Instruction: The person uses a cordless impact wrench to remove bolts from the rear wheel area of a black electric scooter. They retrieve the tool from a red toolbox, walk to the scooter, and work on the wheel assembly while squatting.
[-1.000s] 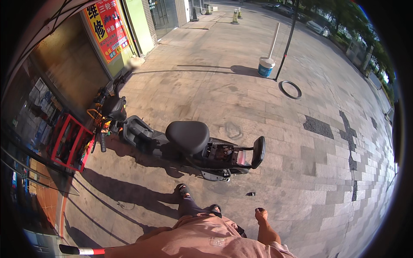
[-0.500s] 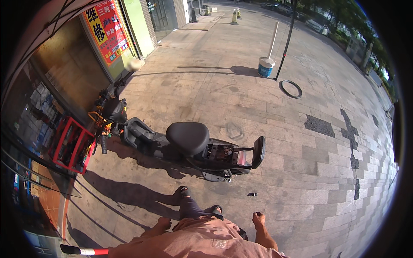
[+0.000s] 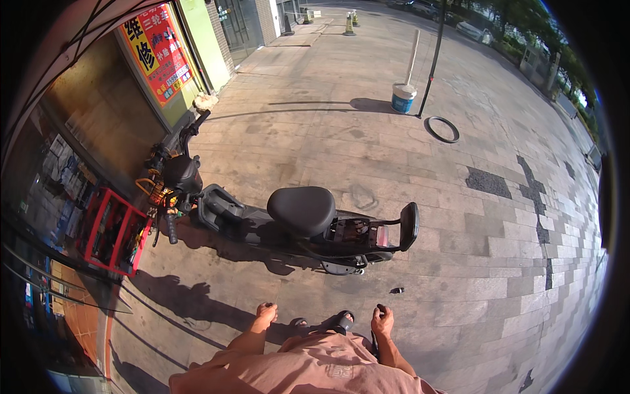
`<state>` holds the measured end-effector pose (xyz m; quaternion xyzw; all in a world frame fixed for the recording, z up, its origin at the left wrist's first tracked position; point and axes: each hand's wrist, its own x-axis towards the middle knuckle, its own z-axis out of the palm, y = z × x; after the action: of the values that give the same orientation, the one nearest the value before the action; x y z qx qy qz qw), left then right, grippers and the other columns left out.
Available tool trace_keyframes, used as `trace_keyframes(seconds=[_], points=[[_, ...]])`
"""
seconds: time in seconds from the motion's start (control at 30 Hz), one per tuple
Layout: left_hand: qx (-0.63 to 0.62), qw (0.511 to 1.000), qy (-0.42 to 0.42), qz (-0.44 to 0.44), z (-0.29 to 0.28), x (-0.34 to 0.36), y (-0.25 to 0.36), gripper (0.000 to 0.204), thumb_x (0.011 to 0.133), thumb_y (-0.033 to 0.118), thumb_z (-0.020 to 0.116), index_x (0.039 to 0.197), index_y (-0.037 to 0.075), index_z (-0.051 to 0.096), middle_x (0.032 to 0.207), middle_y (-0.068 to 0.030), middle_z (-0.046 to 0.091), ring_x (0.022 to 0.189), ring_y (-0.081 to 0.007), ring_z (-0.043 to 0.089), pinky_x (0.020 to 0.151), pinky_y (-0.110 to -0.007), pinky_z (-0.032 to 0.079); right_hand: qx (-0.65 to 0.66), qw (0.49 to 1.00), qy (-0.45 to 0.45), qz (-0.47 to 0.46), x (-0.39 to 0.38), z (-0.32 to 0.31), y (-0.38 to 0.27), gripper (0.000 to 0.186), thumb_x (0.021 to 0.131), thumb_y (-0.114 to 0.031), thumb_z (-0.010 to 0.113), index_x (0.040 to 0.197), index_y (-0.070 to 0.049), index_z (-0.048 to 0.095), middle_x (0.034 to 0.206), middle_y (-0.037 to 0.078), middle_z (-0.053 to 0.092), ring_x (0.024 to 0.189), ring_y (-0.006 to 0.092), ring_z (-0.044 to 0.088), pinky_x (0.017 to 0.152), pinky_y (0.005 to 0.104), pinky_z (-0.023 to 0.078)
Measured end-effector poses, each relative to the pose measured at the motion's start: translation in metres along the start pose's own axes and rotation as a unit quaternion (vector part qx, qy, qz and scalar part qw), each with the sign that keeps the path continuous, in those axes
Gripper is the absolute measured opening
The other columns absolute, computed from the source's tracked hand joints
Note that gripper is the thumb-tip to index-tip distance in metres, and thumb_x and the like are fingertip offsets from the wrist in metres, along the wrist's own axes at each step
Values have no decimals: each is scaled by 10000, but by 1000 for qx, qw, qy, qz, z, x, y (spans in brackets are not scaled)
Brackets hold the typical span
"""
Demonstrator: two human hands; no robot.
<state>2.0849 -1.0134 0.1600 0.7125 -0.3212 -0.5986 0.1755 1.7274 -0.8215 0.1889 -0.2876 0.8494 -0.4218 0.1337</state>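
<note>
A black electric scooter [image 3: 239,226] stands side-on in front of me, its handlebars to the left. Behind its dark saddle [image 3: 302,211] lies an uncovered rear compartment [image 3: 351,231], with a black backrest [image 3: 409,226] at the right end. My left hand [image 3: 265,313] is held out short of the scooter with curled fingers; whether anything is in them is too small to tell. Nearer the rear end, my right hand [image 3: 382,320] is also closed, with a small dark spot at its fingertips that I cannot make out. Neither hand touches the scooter.
A small black object [image 3: 397,290] lies on the paving beyond my right hand. Left of the handlebars stands a red tool rack [image 3: 115,231] by the shopfront. Farther off are a bucket [image 3: 403,98] with a pole in it, a thin post [image 3: 431,72] and a tyre [image 3: 441,129].
Both hands have come up and forward from beside my body, and closer together. My feet have shifted with a step. The scooter has moved slightly right in the picture as the view shifted.
</note>
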Motion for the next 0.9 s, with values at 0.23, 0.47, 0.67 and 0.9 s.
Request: trace_keyframes(seconds=[0.23, 0.47, 0.67, 0.9], points=[[64, 996, 54, -12, -49, 29, -61, 124, 772, 179, 632, 738, 67, 594, 628, -44, 611, 492, -135, 574, 439, -318, 469, -16, 999, -13, -37, -67, 16, -36, 187, 802, -83, 588, 983, -36, 609, 872, 171, 590, 688, 294, 592, 601, 357, 503], [305, 951, 26, -34, -87, 53, -95, 374, 725, 351, 601, 905, 27, 648, 910, -138, 691, 819, -260, 668, 723, -352, 511, -55, 992, 102, 48, -98, -16, -54, 198, 818, -74, 563, 1007, -30, 605, 914, 154, 561, 699, 278, 604, 638, 362, 499], [144, 987, -43, -61, -58, 20, -20, 204, 874, 179, 567, 1043, 66, 555, 817, -55, 594, 620, -140, 574, 498, -282, 500, -69, 987, 138, 48, -100, -38, -39, 190, 849, -104, 561, 1014, -29, 617, 915, 156, 588, 774, 293, 609, 684, 359, 488], [234, 970, 66, 2, 24, -9, -21, 276, 812, 187, 631, 1029, 18, 625, 894, -104, 652, 763, -239, 629, 683, -364, 504, -33, 974, 182, 129, -59, -100, 35, 212, 842, -138, 577, 1026, -40, 615, 972, 155, 589, 778, 281, 625, 700, 360, 502]])
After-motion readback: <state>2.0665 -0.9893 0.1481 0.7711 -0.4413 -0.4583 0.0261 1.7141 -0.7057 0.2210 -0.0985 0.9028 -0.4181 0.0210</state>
